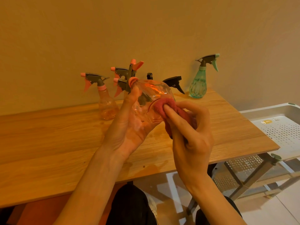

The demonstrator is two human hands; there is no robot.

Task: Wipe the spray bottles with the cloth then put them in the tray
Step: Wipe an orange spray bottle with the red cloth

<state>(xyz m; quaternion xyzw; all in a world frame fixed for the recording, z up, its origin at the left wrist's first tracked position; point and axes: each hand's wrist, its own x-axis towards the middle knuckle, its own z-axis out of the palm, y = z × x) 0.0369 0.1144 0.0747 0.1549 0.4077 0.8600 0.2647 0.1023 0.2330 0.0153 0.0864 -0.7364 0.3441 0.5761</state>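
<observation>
Left hand (129, 125) gripped a clear pink spray bottle (151, 98) above the wooden table (48, 143), tilted, nozzle end away. Right hand (191, 132) pinched a red cloth (168, 108) against its base (cloth mostly hidden by fingers). More bottles behind were partly blocked. White tray (279, 127) at right was cut off.

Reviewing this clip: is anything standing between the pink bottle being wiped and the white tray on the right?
Nothing visible does. The left hand holds the clear pink spray bottle above the wooden table while the right hand presses the red cloth on it. The white perforated tray sits beyond the table's right edge, across bare tabletop.
</observation>
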